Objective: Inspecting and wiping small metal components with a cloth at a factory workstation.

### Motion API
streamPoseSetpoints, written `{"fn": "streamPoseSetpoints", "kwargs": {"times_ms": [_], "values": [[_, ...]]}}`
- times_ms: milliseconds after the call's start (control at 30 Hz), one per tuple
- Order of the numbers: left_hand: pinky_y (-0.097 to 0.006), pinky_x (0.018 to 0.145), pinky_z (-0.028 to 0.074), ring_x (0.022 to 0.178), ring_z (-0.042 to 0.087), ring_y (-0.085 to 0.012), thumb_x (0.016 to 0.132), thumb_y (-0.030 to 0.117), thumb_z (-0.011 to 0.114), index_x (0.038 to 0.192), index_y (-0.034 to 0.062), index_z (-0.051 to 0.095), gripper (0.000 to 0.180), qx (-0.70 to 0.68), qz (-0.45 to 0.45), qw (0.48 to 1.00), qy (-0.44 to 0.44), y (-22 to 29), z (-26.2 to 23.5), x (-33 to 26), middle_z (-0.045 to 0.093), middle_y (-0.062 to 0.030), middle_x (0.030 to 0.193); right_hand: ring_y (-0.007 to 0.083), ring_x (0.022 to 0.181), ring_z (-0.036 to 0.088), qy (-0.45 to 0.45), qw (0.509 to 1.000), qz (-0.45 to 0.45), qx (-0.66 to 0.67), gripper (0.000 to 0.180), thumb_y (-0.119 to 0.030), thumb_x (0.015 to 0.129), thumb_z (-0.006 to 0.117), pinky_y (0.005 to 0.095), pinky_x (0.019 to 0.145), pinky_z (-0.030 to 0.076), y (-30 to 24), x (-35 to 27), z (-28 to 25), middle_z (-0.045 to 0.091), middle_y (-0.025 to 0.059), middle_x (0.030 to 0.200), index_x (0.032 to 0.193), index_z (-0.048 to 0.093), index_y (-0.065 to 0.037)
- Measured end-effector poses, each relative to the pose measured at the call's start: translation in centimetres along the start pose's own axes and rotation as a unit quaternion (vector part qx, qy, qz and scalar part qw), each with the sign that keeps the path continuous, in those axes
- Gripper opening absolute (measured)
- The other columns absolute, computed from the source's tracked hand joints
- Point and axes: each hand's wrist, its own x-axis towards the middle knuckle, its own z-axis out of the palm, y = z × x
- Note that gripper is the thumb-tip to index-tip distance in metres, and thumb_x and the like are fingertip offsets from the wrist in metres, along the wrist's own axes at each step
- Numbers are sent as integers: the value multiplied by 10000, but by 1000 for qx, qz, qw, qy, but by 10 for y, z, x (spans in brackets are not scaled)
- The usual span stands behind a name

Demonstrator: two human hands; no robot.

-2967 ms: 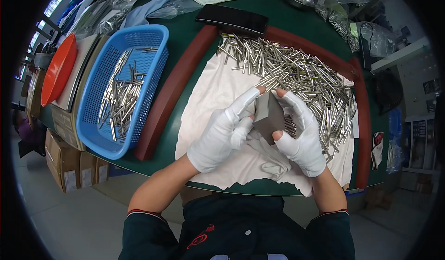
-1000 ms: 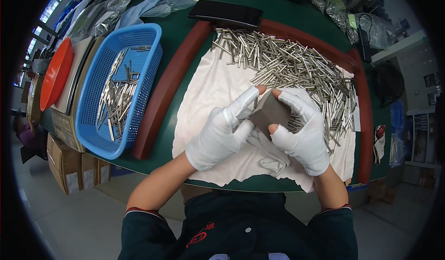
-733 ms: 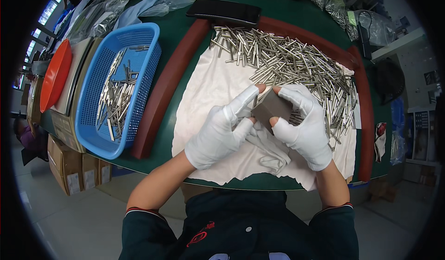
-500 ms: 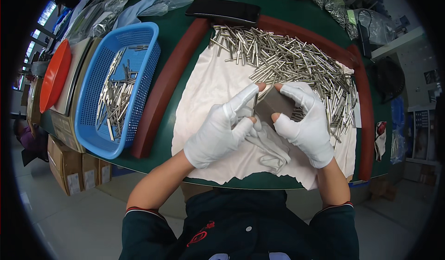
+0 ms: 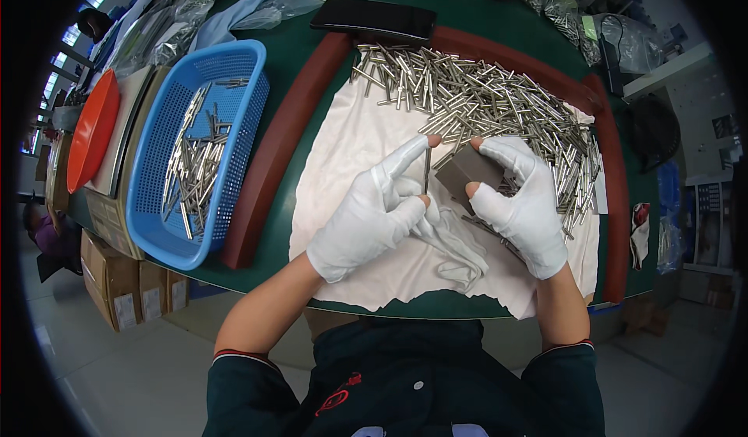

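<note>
My left hand point(image 5: 368, 217), in a white glove with bare thumb tip and fingertip, is closed on a thin metal pin point(image 5: 427, 170). The pin stands lengthwise between thumb and index finger. Closed around a grey-brown rectangular block point(image 5: 466, 174) is my right hand point(image 5: 526, 217), gloved the same way. A small gap separates the block from the pin. Beyond both hands a large heap of shiny metal pins point(image 5: 499, 98) spreads over a pale cloth point(image 5: 327, 168). A crumpled white glove point(image 5: 456, 254) lies on the cloth below my hands.
Reddish-brown padded bars point(image 5: 279, 153) border the cloth on three sides. A blue perforated basket point(image 5: 144, 195) with more pins stands on the left, next to a red-orange bowl point(image 5: 92, 129). A black phone-like slab point(image 5: 374, 19) rests across the far bar.
My right hand has turned the block and drawn it slightly away from the pin, so more of its face shows. My left hand has kept its grip nearly in place.
</note>
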Motion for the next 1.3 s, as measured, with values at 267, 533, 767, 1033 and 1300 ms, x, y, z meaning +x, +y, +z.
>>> {"fn": "streamPoseSetpoints", "kwargs": {"times_ms": [267,533,767,1033,1300], "values": [[-203,677,467,712,545,-42,863,-75,436,1480,71,304,647,28,-13,999,15,-1,1,0,584,-10,753,226,991,595,-11,1000,-18,-3,499,-150,650,743,303,884,476,1,0,3,602,146,1070,1085,639,71],[-208,711,479,761,573,-64,868,-91,440,1471,53,320,631,106,11,994,21,-12,1,0,623,-54,872,191,1029,565,-38,999,10,-22,509,-153,673,707,294,933,433,3,-1,4,583,113,1099,1132,628,52],[-218,650,487,727,588,-56,862,-95,446,1456,76,366,624,79,35,996,33,-11,2,0,616,-36,887,190,1011,570,-22,999,12,-29,517,-164,663,715,292,926,435,-1,-3,9,583,105,1088,1127,633,50],[-217,674,496,771,602,-60,862,-106,445,1458,80,361,631,66,54,996,32,-11,5,1,629,-62,1005,235,981,596,-26,1000,-13,-4,497,-195,652,725,310,885,473,-2,-4,10,610,153,1032,1066,648,69],[-221,681,508,792,587,-54,864,-115,436,1460,76,354,631,94,42,994,30,-9,4,0,603,-72,1109,215,980,590,-23,999,18,24,507,-163,660,724,298,887,467,0,-3,7,590,141,1060,1095,634,81]]}}
